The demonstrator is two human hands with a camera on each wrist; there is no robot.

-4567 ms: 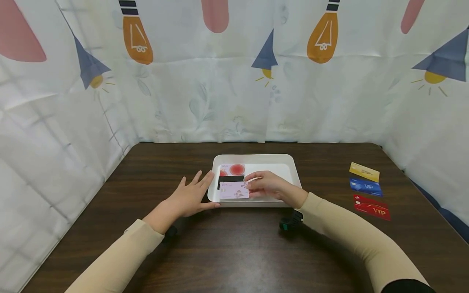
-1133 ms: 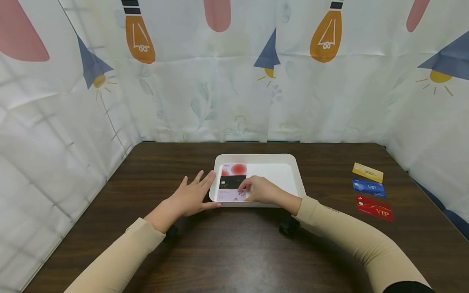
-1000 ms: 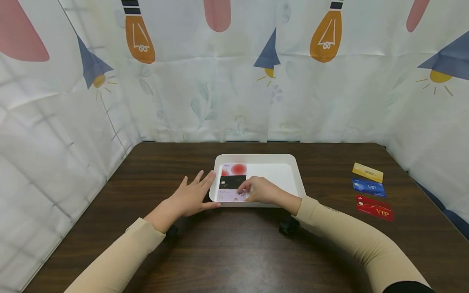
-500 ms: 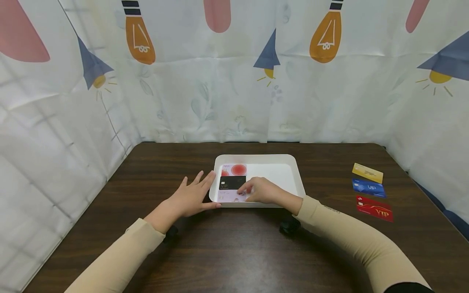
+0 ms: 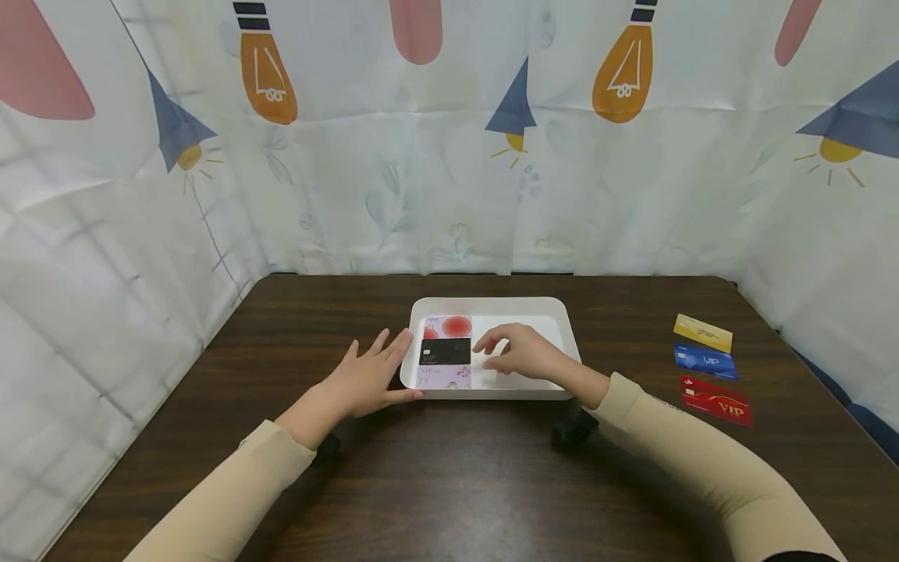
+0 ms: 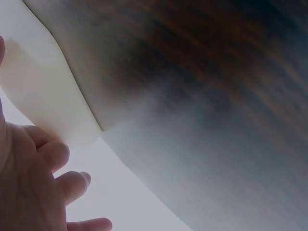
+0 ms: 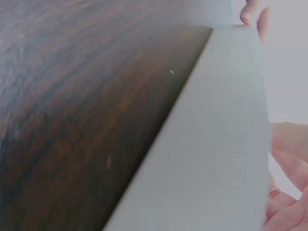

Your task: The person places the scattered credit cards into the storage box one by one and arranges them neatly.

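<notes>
A white tray (image 5: 523, 394) stands on the table, holding three cards in a column along its left side. At the back lies a pale card with red circles (image 5: 456, 326); a black VIP card (image 5: 449, 351) is in the middle and a light purple VIP card (image 5: 438, 378) in front. My left hand (image 5: 365, 380) rests with fingers spread against the tray's left side, thumb at the front corner. Over the tray's right part hovers my right hand (image 5: 523, 353), fingers loosely bent and holding nothing, just right of the cards. Both wrist views show the tray's outer wall (image 7: 207, 130) close up.
On the table's right side a yellow card (image 5: 703, 332), a blue VIP card (image 5: 705, 361) and a red VIP card (image 5: 716, 400) lie one in front of another. A printed curtain (image 5: 435, 195) hangs behind the dark wooden table (image 5: 449, 484).
The light purple card went down in front of the black one, lined up with it. My right hand has since let go and moved back to the right. My left hand stayed put.
</notes>
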